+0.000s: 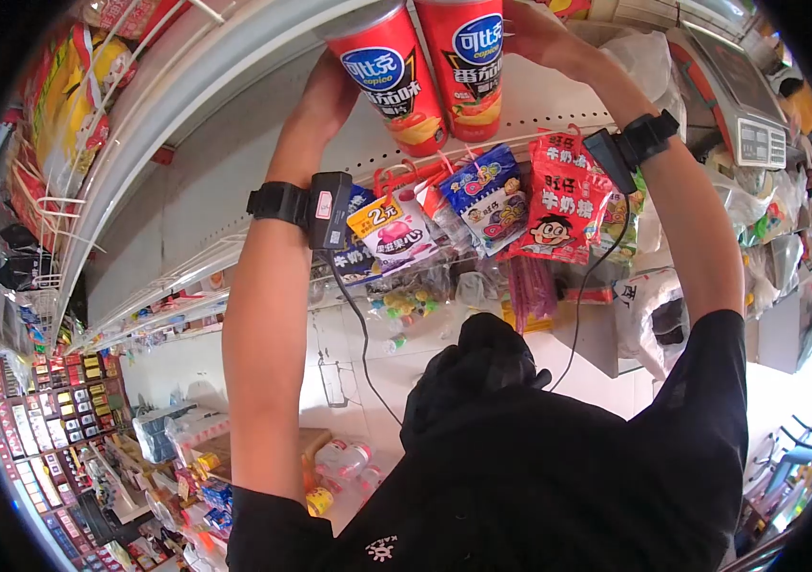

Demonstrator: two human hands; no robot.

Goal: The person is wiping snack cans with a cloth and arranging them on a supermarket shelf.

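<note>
Two red chip cans, the left one (395, 91) and the right one (465, 81), are side by side at the top centre, their lower ends almost touching. My left hand (332, 86) is around the outer side of the left can, its fingers mostly hidden behind it. My right hand (535, 36) grips the outer side of the right can, partly cut off by the view's edge. Both cans are over the perforated white shelf (234, 143); whether they rest on it I cannot tell. Black straps with small devices and cables are on both my wrists.
Candy bags hang at the shelf's front edge, among them a red bag (558, 205), a blue bag (487, 195) and a white-pink bag (395, 232). A weighing scale (735, 91) stands at the upper right. Yellow packets (72, 95) are behind wire at the upper left.
</note>
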